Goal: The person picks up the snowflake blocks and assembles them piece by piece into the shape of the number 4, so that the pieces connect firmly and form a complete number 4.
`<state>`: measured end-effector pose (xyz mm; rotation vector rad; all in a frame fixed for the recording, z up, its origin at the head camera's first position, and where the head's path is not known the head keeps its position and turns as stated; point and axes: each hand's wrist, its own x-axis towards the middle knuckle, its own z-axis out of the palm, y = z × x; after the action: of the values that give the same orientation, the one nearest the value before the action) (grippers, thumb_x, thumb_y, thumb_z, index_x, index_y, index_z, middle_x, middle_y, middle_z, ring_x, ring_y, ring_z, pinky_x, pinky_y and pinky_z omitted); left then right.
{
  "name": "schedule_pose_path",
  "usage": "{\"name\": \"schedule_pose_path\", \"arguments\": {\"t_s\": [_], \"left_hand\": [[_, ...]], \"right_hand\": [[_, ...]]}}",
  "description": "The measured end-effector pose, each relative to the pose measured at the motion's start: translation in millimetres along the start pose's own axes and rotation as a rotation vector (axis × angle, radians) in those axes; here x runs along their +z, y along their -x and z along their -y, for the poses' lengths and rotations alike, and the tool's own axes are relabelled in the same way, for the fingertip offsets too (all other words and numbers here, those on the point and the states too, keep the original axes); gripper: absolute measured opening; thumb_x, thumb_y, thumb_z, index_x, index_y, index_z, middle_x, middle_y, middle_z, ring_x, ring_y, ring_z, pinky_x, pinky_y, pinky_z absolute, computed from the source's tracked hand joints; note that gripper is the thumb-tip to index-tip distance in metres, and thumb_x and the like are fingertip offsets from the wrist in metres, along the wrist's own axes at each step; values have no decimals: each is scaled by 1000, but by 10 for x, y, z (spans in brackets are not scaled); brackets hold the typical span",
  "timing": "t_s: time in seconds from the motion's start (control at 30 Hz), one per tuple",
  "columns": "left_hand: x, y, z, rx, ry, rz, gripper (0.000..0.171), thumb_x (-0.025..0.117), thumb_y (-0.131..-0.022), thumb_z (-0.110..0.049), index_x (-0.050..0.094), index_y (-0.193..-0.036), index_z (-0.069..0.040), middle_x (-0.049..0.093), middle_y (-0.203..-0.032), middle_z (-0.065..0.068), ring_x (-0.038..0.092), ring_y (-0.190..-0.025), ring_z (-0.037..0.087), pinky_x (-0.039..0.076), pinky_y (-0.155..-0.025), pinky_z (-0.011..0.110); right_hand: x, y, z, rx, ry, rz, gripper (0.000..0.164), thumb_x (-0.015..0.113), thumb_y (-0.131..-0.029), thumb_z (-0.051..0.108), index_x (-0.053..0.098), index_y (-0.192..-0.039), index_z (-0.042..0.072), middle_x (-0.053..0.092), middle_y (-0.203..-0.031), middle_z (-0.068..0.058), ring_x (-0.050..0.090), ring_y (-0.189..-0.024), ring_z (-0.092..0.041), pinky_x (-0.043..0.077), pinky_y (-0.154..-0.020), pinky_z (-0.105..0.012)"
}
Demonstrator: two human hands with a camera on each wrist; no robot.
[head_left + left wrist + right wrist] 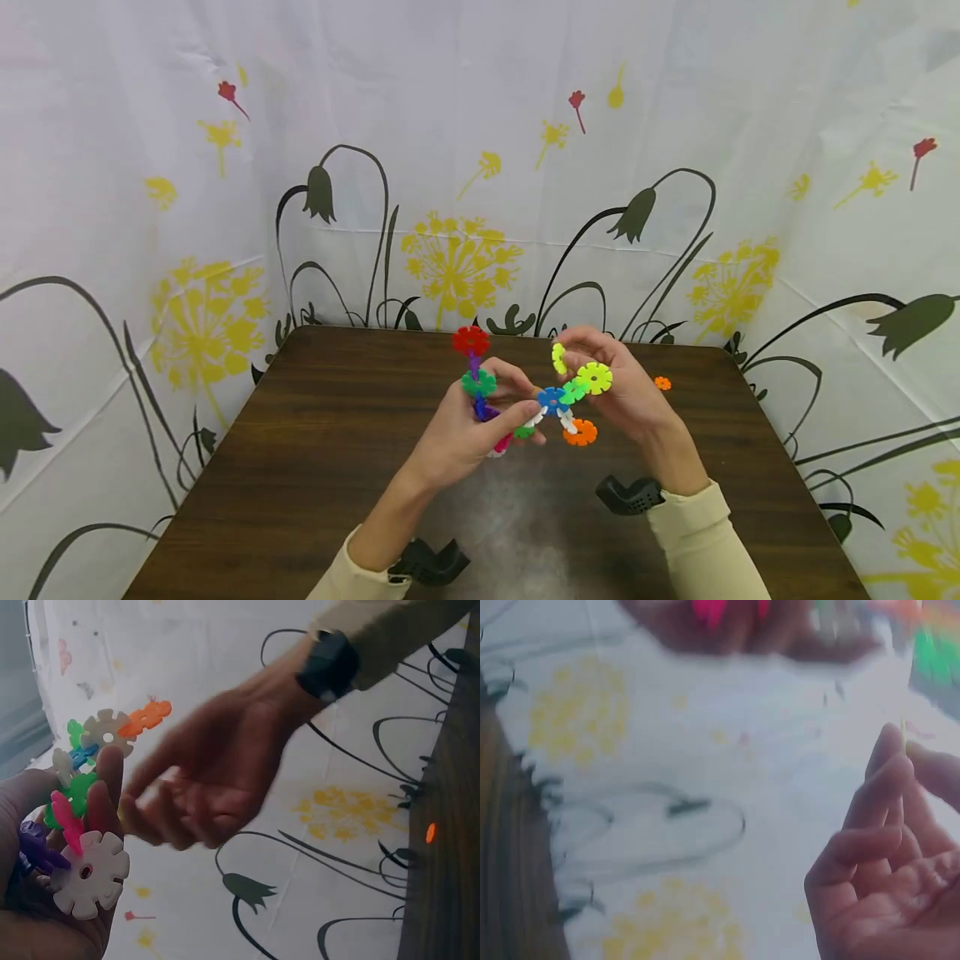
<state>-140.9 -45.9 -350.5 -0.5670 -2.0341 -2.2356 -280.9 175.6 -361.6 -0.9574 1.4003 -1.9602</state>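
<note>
My left hand (457, 429) grips a linked chain of notched plastic snowflake discs above the table. On its left side a red disc (471, 341) stands at the top, over purple pieces and a green disc (478, 383). On the right, a blue disc (553, 401) joins white pieces, an orange disc (581, 432), a light green disc (574, 391) and a yellow disc (595, 377). In the left wrist view a white disc (91, 874) hangs beside a pink one (66, 820). My right hand (626, 387) pinches a separate yellow disc (558, 358) between thumb and fingers; the right wrist view shows it edge-on.
A loose orange disc (662, 383) lies on the dark wooden table (337, 400), to the right of my right hand. Behind and at both sides hangs a white curtain (465, 108) printed with flowers. Each wrist wears a black camera mount (630, 495).
</note>
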Motion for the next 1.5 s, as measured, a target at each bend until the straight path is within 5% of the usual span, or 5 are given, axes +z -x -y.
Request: {"name": "schedule_pose_path", "arguments": {"t_s": [0.17, 0.53, 0.97, 1.23, 1.5], "left_hand": [[7, 9, 27, -30, 11, -2, 21, 68, -106, -11, 58, -123, -4, 73, -113, 22, 76, -88, 56, 67, -76, 38], [-66, 36, 72, -170, 172, 68, 24, 69, -107, -21, 61, -119, -1, 76, -96, 6, 82, -80, 20, 64, -72, 29], [-8, 118, -1, -138, 361, 192, 19, 66, -109, -20, 61, -117, -4, 73, -92, -1, 80, -77, 14, 63, -78, 26], [-6, 168, -77, -123, 397, 157, 15, 67, -108, -19, 63, -115, -6, 69, -95, 0, 80, -77, 15, 63, -77, 25], [-51, 186, -30, -135, 430, 132, 15, 69, -107, -22, 60, -108, -10, 71, -93, -2, 79, -75, 14, 62, -74, 23]], "right_hand": [[180, -73, 29, -35, 24, 81, 40, 45, -111, -1, 75, -123, 23, 60, -96, 6, 54, -76, -8, 49, -68, -16], [239, -157, 1, -103, -44, 296, 42, 46, -113, 0, 78, -129, 22, 65, -100, 3, 59, -80, -11, 57, -73, -17], [428, -295, -31, -146, -228, 436, 27, 56, -111, 8, 80, -120, 16, 74, -101, 5, 62, -86, -9, 56, -76, -16], [437, -298, -65, -308, -88, 556, 43, 41, -113, 25, 69, -143, 11, 69, -122, -2, 57, -111, -19, 55, -90, -29], [463, -305, -69, -288, -14, 634, 58, 67, -102, 39, 59, -151, 9, 65, -139, 0, 57, -120, -20, 51, -105, -32]]}}
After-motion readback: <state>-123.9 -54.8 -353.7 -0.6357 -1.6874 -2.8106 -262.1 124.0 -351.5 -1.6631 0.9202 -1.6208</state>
